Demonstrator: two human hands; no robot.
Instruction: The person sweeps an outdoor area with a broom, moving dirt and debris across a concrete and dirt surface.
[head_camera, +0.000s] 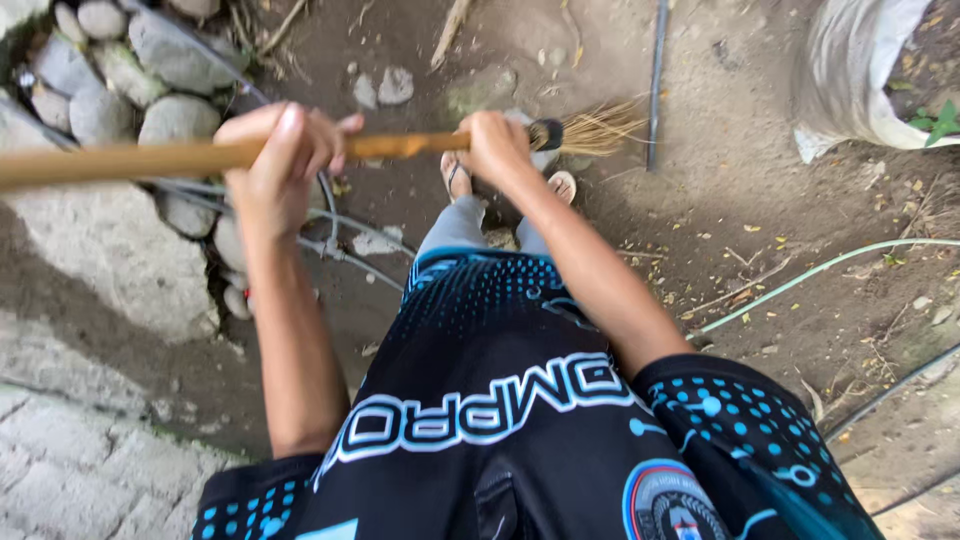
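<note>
One broom (300, 150), two hands, one sack (850, 80). The left hand (275, 160) is wrapped tight round the wooden handle; the right hand (495, 145) is clamped on it near the bristles, which touch the dirt. The sack seems to hold soil and leaves.

Your broom (300, 150) has a tan wooden handle and straw-yellow bristles; your shirt (520, 440) is black with turquoise dots; the hose (800, 275) is pale green.
</note>
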